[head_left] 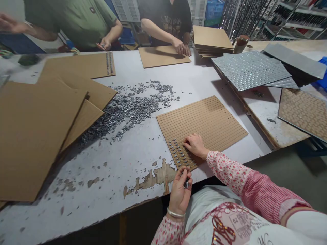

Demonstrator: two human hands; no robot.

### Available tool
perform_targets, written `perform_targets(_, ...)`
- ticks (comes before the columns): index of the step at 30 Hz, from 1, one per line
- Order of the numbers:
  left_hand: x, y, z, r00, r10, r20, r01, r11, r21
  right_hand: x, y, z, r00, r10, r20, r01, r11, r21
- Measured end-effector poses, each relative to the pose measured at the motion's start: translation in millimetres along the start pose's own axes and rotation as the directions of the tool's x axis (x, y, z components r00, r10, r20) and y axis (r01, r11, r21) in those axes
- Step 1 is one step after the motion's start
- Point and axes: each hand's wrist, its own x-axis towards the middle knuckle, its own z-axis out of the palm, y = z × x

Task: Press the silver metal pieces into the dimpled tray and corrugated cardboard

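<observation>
Slot-filling stage by the look of it: we've got the grooved board [204, 124] lying flat near the table [114, 160] edge, only its near-left corner set with small grey metal pieces [178, 153]. Our right hand [195, 144] rests fingers-down on those rows, pressing. Our left hand [180, 192] is curled around a few spare pieces at the edge. Next one needs lining up in the next free groove, we'd guess. Loose pile [130, 109] sits well apart, up-left.

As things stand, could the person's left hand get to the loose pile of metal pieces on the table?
Probably yes. The left hand sits at the table edge, already holding a few pieces. Only bare table lies between it and the pile; the grooved board lies to the side.
</observation>
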Motion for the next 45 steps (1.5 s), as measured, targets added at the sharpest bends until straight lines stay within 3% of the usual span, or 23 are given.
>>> perform_targets(6, 5, 6, 7.7, 0.997, 0.058, -0.042, -0.057, 0.998, 0.025, 0, -2, -1, 0.997, 0.043, -0.063, -0.036, 0.993, 0.111)
perform_targets(9, 9, 7, 9.1, 0.993, 0.096, -0.075, -0.095, 0.995, 0.007, -8, -4, -10, 1.000, -0.006, -0.004, 0.007, 0.951, 0.309)
perform_targets(11, 12, 8, 9.5, 0.987, 0.130, -0.092, -0.130, 0.991, 0.007, -18, -7, -18, 0.982, -0.138, 0.132, 0.045, 0.840, 0.540)
perform_targets(14, 15, 8, 10.9, 0.976, 0.193, -0.102, -0.191, 0.981, 0.030, -34, -14, -26, 0.893, -0.339, 0.295, -0.021, 0.625, 0.781)
perform_targets(16, 16, 9, 12.7, 0.969, 0.223, -0.108, -0.219, 0.975, 0.050, -38, -18, -26, 0.875, -0.358, 0.326, -0.080, 0.558, 0.826)
perform_targets(18, 15, 12, 14.4, 0.968, 0.227, -0.106, -0.222, 0.973, 0.057, -35, -17, -24, 0.888, -0.320, 0.330, -0.114, 0.543, 0.832)
perform_targets(20, 14, 15, 15.0, 0.976, 0.191, -0.107, -0.187, 0.981, 0.045, -25, -13, -21, 0.928, -0.224, 0.297, -0.113, 0.590, 0.800)
perform_targets(22, 12, 18, 14.2, 0.986, 0.132, -0.097, -0.131, 0.991, 0.020, -9, -6, -18, 0.977, -0.087, 0.196, -0.074, 0.723, 0.687)
perform_targets(24, 11, 19, 12.1, 0.994, 0.090, -0.069, -0.090, 0.996, -0.004, 6, -1, -16, 0.996, -0.010, 0.092, -0.036, 0.878, 0.478)
perform_targets(26, 10, 19, 9.7, 0.997, 0.065, -0.038, -0.065, 0.998, -0.019, 15, 2, -14, 0.999, -0.008, 0.048, -0.005, 0.966, 0.260)
perform_targets(31, 11, 14, 4.5, 0.999, 0.038, -0.022, -0.038, 0.999, 0.006, 18, -1, -5, 0.999, -0.018, 0.031, 0.017, 1.000, 0.018)
perform_targets(35, 13, 12, 2.1, 0.999, 0.051, 0.016, -0.051, 0.999, 0.006, 18, -1, -1, 0.999, 0.030, -0.013, -0.030, 0.999, 0.024)
perform_targets(38, 15, 12, 2.5, 0.995, 0.099, 0.025, -0.099, 0.995, -0.004, 17, 0, -5, 0.999, 0.047, -0.022, -0.044, 0.992, 0.122)
perform_targets(40, 16, 13, 3.5, 0.993, 0.117, 0.018, -0.117, 0.993, -0.002, 12, -1, -10, 1.000, 0.021, 0.018, -0.025, 0.952, 0.304)
perform_targets(42, 17, 14, 4.2, 0.992, 0.127, 0.004, -0.127, 0.992, -0.001, 2, -4, -17, 0.984, -0.097, 0.152, -0.007, 0.823, 0.568)
perform_targets(45, 19, 14, 4.2, 0.991, 0.137, -0.014, -0.137, 0.991, -0.010, -17, -10, -26, 0.875, -0.352, 0.332, -0.068, 0.590, 0.805)
